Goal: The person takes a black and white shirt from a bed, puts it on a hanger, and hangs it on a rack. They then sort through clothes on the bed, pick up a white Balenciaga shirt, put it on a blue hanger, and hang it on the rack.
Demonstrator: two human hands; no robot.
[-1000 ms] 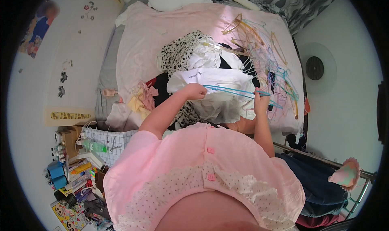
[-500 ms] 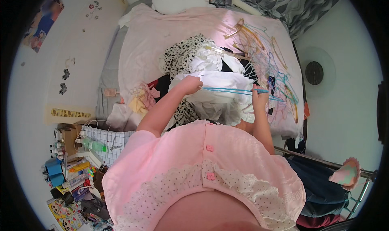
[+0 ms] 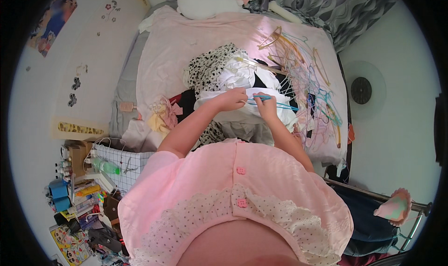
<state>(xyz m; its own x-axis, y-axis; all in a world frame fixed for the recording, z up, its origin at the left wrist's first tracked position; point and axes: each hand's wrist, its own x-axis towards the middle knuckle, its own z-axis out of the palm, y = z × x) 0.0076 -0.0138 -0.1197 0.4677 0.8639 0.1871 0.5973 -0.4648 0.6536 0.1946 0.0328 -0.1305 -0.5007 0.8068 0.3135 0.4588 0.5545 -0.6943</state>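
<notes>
A white garment [image 3: 206, 94] lies bunched over the clothes pile before me. My left hand [image 3: 234, 99] is closed on its upper edge, fingers pinched together. Right beside it, my right hand [image 3: 266, 108] grips a blue clothes hanger [image 3: 285, 107]. One end of the hanger points right, past the hand; the other end reaches toward my left fingers. Whether that end sits inside the cloth is hard to see. Behind the garment are a black-and-white spotted cloth [image 3: 204, 71] and more white clothing with a pale hanger [image 3: 261, 65] on it.
Many coloured hangers [image 3: 322, 95] are heaped at the bed's right. Yellow and pink cloth [image 3: 163, 114] lies left of the pile, near a pink hairbrush [image 3: 127, 107]. A checked basket [image 3: 135, 161] stands at lower left. Trousers hang from a metal rail [image 3: 373, 193] at lower right.
My right hand has moved left with the blue hanger, up close to my left hand. My left hand has shifted slightly right, still holding the white garment.
</notes>
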